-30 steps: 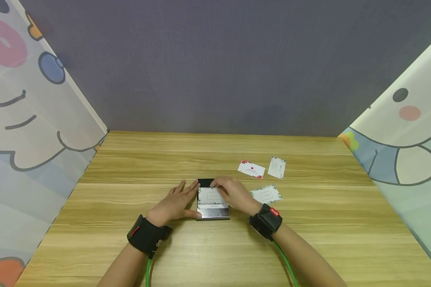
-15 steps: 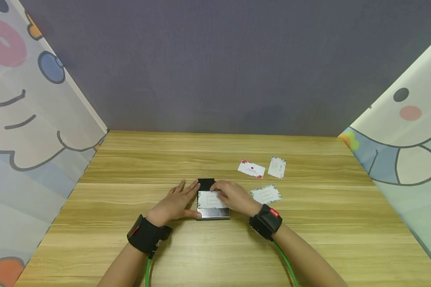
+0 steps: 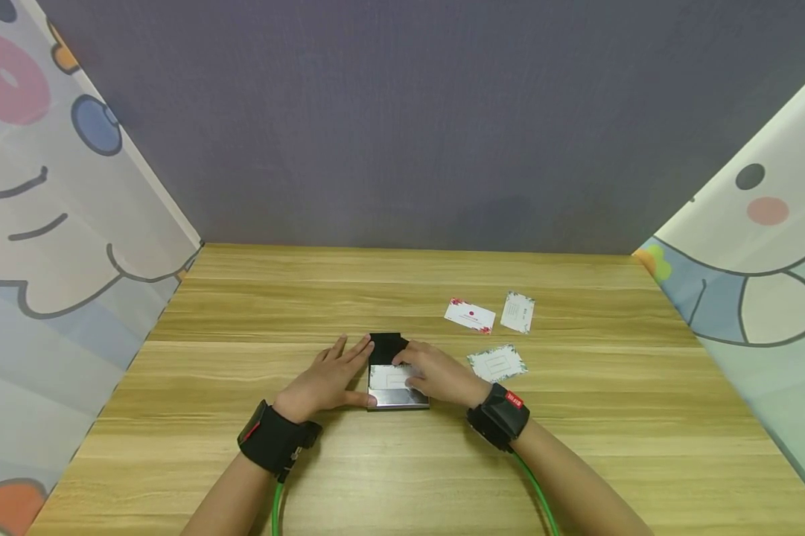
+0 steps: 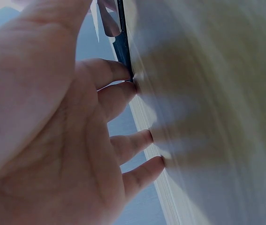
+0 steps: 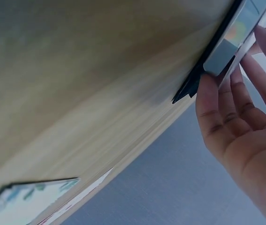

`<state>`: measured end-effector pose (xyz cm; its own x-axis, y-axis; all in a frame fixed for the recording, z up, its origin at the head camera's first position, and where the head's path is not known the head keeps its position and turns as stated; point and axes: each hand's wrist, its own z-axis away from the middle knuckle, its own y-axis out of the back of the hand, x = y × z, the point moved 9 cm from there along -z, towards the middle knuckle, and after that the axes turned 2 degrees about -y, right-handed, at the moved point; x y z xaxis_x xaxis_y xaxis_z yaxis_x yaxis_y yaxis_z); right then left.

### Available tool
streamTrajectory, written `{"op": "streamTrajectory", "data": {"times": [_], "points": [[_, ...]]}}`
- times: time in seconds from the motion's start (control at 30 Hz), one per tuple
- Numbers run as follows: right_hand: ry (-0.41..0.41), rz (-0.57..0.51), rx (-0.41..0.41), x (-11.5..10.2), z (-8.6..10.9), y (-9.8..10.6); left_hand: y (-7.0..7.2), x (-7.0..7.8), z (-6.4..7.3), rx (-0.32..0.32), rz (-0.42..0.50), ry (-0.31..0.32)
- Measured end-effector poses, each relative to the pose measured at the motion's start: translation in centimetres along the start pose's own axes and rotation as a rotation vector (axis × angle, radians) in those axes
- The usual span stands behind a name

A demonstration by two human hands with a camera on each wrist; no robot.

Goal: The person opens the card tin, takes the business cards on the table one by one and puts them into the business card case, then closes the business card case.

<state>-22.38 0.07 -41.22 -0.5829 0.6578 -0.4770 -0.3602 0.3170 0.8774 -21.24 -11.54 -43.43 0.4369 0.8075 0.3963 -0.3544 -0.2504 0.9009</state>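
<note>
pinching a leaf-bordered business card (image 3: 387, 374) between thumb and fingers, a person's right hand (image 3: 444, 372) keeps to the card's right side, its grip closed on it. the card sits over the black part of a card case (image 3: 383, 350), its near edge meeting the silver metal panel (image 3: 398, 400); how far it goes under is hard to tell. the left hand (image 3: 322, 388) is spread, its grip holding nothing, thumb and forefinger touching the case's left side. the case lies about midway between the left and right edges of the wooden tabletop (image 3: 348, 476), well apart from the far edge.

the card should be light, thin and easily bent, best held by its side edges; the case is probably stiff, its metal slippery, steadiest at the corners.

toward the tabletop's far right corner lie a red-flowered card (image 3: 470, 316), a small-print card (image 3: 518, 313) and, nearest the right hand, a green-leaf card (image 3: 499, 362).
</note>
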Motion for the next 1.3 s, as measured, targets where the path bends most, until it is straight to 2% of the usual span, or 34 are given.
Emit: {"op": "streamTrajectory", "data": {"times": [0.17, 0.73, 1.13, 1.3], "points": [[0.009, 0.03, -0.017, -0.1, 0.1, -0.3, -0.1, 0.0, -0.1, -0.005, -0.002, 0.003], [0.117, 0.123, 0.025, -1.2, 0.7, 0.1, 0.0, 0.0, -0.2, -0.006, 0.006, -0.004], [0.142, 0.089, 0.026, -1.3, 1.0, 0.1, 0.0, 0.0, -0.2, -0.005, 0.004, -0.004], [0.106, 0.037, 0.008, -0.5, 1.4, 0.2, -0.1, 0.0, -0.2, -0.007, 0.006, 0.0]]}}
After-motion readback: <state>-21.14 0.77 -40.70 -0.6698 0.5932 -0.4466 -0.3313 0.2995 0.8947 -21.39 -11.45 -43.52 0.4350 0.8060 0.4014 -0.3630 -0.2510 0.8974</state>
